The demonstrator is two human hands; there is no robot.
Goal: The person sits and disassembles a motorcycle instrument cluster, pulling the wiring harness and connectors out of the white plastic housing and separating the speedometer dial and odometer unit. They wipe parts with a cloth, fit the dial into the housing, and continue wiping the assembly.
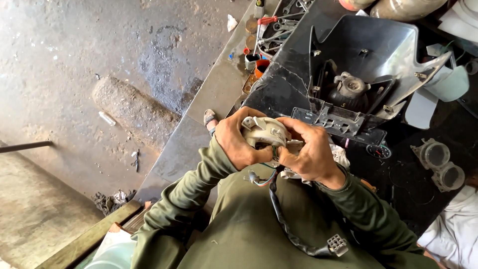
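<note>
- You are gripping a pale, rounded plastic housing (265, 132) in both hands, above your lap and just in front of the dark workbench (298, 89).
- Your left hand (238, 142) is wrapping its side, fingers curled tight against it.
- Your right hand (309, 152) is closing over the other side, fingertips pressing on its top edge.
- A black-sleeved wire harness (284, 219) is hanging from the housing, ending in a grey connector (337, 244) on your green clothing.
- A black headlight cowl (368, 55) is lying on the workbench just beyond.
</note>
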